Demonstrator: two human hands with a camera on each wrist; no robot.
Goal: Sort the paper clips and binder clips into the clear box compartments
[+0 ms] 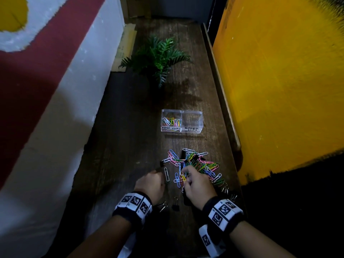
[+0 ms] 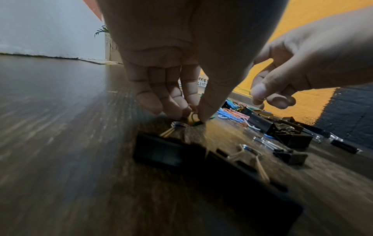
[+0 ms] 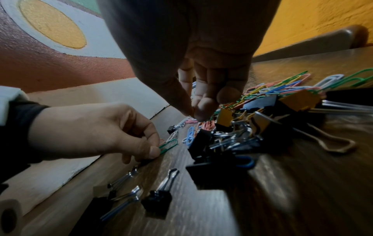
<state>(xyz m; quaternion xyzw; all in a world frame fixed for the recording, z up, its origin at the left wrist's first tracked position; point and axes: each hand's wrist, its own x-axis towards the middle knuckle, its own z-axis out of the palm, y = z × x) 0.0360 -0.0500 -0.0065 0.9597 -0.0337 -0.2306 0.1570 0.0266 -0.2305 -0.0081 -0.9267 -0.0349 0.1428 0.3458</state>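
Note:
A clear two-compartment box [image 1: 182, 111] stands on the wooden table. Its left compartment [image 1: 171, 121], labelled paper clips, holds several coloured clips; the right one [image 1: 192, 120], labelled binder clips, looks empty. Nearer me lies a mixed pile [image 1: 197, 163] [image 3: 272, 95] of coloured paper clips and black binder clips. My left hand [image 1: 161, 181] [image 2: 191, 115] [image 3: 159, 148] pinches a green paper clip [image 3: 169, 144] [image 2: 196, 123] against the table. At the pile's near edge, my right hand [image 1: 184, 176] [image 3: 192, 112] [image 2: 260, 97] pinches a yellow paper clip [image 1: 183, 178].
Loose black binder clips [image 1: 175, 205] [image 3: 156, 201] lie by my wrists. A fern plant [image 1: 158, 56] stands beyond the box. A painted wall runs along the left, and a raised table edge [image 1: 221, 90] with a yellow wall along the right.

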